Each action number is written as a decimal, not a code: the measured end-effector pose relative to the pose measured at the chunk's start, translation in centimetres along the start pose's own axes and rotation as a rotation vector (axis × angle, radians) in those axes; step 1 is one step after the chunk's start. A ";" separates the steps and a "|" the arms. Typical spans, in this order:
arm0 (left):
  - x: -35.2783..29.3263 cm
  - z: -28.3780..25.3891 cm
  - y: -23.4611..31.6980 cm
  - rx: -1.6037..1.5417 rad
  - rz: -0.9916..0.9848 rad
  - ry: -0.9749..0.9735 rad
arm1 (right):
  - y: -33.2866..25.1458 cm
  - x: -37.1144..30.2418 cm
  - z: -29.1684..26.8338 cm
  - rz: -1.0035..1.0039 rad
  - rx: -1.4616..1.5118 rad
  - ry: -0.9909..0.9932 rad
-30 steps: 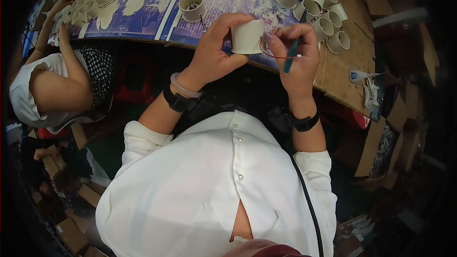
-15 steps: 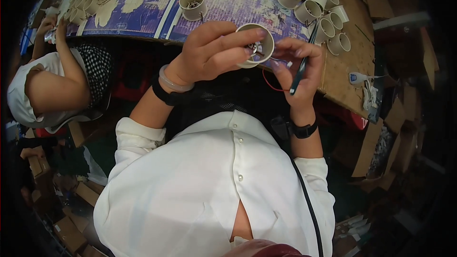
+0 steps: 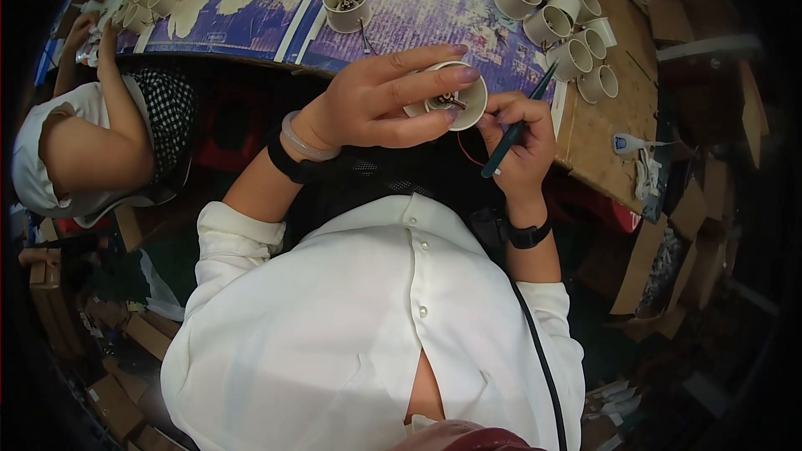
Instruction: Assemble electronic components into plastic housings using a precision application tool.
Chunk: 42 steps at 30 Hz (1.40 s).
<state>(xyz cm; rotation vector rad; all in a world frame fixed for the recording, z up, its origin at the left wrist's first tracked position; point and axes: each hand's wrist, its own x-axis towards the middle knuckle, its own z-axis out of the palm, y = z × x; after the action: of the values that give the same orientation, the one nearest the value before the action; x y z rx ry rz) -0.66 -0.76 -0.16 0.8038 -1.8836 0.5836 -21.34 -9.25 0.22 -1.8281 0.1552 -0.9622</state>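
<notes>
My left hand (image 3: 388, 98) is closed round a white, cup-shaped housing (image 3: 477, 103), its open mouth tilted toward me. Inside the housing I see small metal parts and wire, partly covered by my left fingers. Beside the rim, my right hand (image 3: 526, 146) has a pair of dark teal tweezers (image 3: 504, 150) lying slantwise across its palm. Its thumb and forefinger are pinched together close to the housing; whether they grip a wire is hidden. A thin red wire (image 3: 467, 149) hangs below the housing.
On the worn purple-and-white table (image 3: 409, 12), one similar housing (image 3: 347, 7) stands ahead, with several more (image 3: 547, 25) at the right. A small white bottle (image 3: 625, 144) lies near the right edge. At far left, another person (image 3: 92, 142) works. Cardboard boxes (image 3: 647, 271) lie at right.
The housing has tilted and moved slightly right and down. My right thumb and forefinger have closed at its rim, and the tweezers lean over more. The wire end with a white tip has dropped lower.
</notes>
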 end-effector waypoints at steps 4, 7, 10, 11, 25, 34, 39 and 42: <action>-0.2 -0.2 0.1 -0.041 -0.023 -0.023 | -0.1 -0.1 0.2 0.007 -0.071 0.017; -0.4 -0.2 0.3 -0.053 -0.041 -0.017 | -0.4 0.2 1.1 0.212 0.191 0.133; -0.4 -0.1 0.3 -0.060 -0.069 -0.010 | -0.6 0.2 2.1 0.300 0.277 0.213; -0.4 0.0 0.4 -0.061 -0.068 -0.008 | -0.6 0.1 2.3 0.287 0.233 0.236; -1.9 3.0 2.6 -0.672 -0.831 0.311 | 0.9 0.1 0.9 -0.111 -0.271 0.069; -1.6 3.3 2.9 -0.738 -0.848 0.306 | 0.7 1.3 0.0 -0.234 -0.293 0.002; -1.7 3.4 3.0 -0.706 -0.820 0.289 | 0.4 1.2 0.4 -0.338 -0.318 -0.029; -1.6 3.3 3.0 -0.696 -0.808 0.263 | 0.6 0.9 0.8 -0.345 -0.317 0.003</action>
<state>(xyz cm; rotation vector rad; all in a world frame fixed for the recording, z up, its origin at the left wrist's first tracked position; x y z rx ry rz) -4.30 -0.60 -3.16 0.8619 -1.2238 -0.4356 -20.02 -9.43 0.13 -2.1916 -0.0091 -1.2343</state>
